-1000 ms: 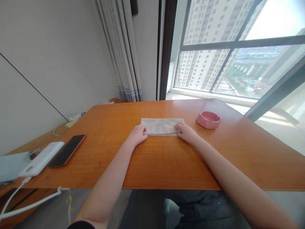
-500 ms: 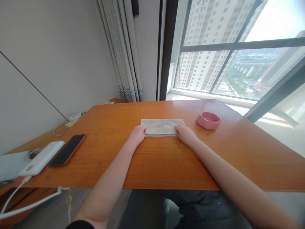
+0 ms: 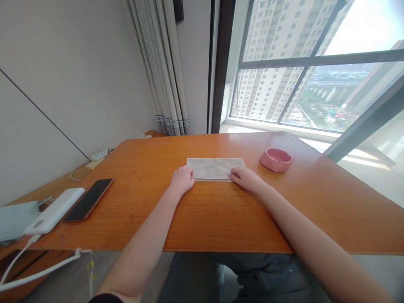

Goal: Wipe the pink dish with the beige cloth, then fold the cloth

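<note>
A whitish cloth [image 3: 214,168], folded into a long flat rectangle, lies crosswise on the brown table. At its near left corner, my left hand [image 3: 182,178] is closed with the thumb and curled fingers on the edge. My right hand [image 3: 246,178] pinches the near right corner in the same way. The hands cover both near corners, and the cloth's layers meet almost evenly along the near edge between them.
A pink ashtray [image 3: 277,160] stands to the right of the cloth. On the left lie a phone [image 3: 89,200] and a white power bank [image 3: 55,211] with a white cable [image 3: 39,269] hanging past the front edge of the table [image 3: 221,229]. A window fills the right background.
The cloth's upper layer has come down toward me, so the strip of lower layer at the near edge has narrowed. My fingers have shifted slightly at the corners.
</note>
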Available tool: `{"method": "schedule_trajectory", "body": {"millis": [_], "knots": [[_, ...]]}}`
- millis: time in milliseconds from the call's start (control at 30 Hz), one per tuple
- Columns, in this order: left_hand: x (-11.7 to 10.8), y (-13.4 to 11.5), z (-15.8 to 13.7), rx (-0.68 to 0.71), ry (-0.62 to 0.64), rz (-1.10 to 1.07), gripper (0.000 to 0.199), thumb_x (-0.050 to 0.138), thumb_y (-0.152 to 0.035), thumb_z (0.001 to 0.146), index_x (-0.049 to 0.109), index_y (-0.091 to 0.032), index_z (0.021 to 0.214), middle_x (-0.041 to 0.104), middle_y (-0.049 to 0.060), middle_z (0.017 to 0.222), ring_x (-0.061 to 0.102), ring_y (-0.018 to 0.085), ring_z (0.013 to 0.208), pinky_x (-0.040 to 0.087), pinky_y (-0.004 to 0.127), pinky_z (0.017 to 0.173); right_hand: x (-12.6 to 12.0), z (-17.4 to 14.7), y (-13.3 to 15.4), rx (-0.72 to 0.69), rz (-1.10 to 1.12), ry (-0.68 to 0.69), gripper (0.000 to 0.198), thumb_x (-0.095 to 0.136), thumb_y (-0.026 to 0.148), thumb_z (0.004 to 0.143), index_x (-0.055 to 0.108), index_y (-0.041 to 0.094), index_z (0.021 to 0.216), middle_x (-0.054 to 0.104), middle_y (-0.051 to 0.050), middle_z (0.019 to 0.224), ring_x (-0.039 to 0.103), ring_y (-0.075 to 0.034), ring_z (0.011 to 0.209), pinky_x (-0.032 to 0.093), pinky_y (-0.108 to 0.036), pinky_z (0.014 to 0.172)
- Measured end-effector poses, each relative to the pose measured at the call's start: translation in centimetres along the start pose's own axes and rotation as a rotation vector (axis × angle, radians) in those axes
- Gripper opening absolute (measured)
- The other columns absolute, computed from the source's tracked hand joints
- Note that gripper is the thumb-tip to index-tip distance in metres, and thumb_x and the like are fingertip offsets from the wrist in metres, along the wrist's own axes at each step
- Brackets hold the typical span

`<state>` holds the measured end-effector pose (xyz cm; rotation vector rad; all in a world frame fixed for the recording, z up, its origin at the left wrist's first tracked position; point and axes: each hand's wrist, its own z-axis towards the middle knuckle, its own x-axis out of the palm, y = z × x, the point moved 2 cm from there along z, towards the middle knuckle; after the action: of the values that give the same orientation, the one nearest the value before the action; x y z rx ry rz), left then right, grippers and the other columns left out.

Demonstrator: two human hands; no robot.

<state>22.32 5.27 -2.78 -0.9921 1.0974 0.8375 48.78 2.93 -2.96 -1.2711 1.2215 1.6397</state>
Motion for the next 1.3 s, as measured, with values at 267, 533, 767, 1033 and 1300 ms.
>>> {"method": "schedule_trajectory", "body": {"millis": [267, 533, 767, 1033, 1300], "knots": [[1.0, -4.8, -0.5, 0.418, -0.029, -0.345, 0.035, 0.036, -0.01, 0.084, 0.059, -0.018, 0.109, 0.06, 0.008, 0.119, 0.053, 0.018, 0.112, 0.039, 0.033, 0.102, 0.4, -0.2, 1.3, -0.029, -0.032, 0.021, 0.018, 0.047, 0.03, 0.083, 0.058, 0.02, 0.072, 0.063, -0.001, 0.07, 0.053, -0.013, 0.063, 0.031, -0.023, 0.057], [2.7, -4.1, -0.2, 0.27, 0.031, -0.23, 0.044, 0.031, -0.032, 0.095, 0.047, -0.018, 0.133, 0.038, 0.01, 0.148, 0.03, 0.021, 0.138, 0.016, 0.045, 0.116, 0.2, -0.7, 2.2, 0.101, -0.093, 0.061, 0.019, 0.049, 0.029, 0.08, 0.06, 0.02, 0.066, 0.064, -0.003, 0.067, 0.055, -0.016, 0.061, 0.03, -0.025, 0.054], [3.2, -3.7, 1.4, 0.235, -0.021, -0.107, 0.05, 0.026, -0.04, 0.096, 0.043, -0.018, 0.138, 0.026, 0.012, 0.153, 0.019, 0.024, 0.143, 0.011, 0.049, 0.116, 1.2, 0.7, 3.2, -0.032, -0.019, -0.23, 0.044, 0.034, 0.039, 0.094, 0.053, 0.017, 0.127, 0.054, -0.012, 0.133, 0.048, -0.024, 0.122, 0.035, -0.035, 0.101], [4.6, -2.7, 2.4, 0.093, 0.127, -0.023, 0.063, 0.029, -0.056, 0.09, 0.035, -0.022, 0.144, 0.024, 0.01, 0.154, 0.019, 0.028, 0.143, 0.011, 0.049, 0.115, 4.0, 1.5, 2.2, 0.049, -0.119, 0.032, 0.065, 0.024, 0.055, 0.093, 0.031, 0.019, 0.146, 0.022, -0.008, 0.155, 0.018, -0.028, 0.143, 0.014, -0.043, 0.116], [4.4, -0.3, 3.0, -0.128, 0.125, -0.008, 0.069, 0.023, -0.06, 0.089, 0.029, -0.021, 0.146, 0.018, 0.013, 0.155, 0.015, 0.028, 0.144, 0.009, 0.054, 0.113, 3.4, 1.0, -0.3, 0.36, -0.135, 0.027, 0.072, 0.021, 0.057, 0.092, 0.024, 0.011, 0.147, 0.018, -0.015, 0.155, 0.015, -0.03, 0.143, 0.015, -0.045, 0.115]]}}
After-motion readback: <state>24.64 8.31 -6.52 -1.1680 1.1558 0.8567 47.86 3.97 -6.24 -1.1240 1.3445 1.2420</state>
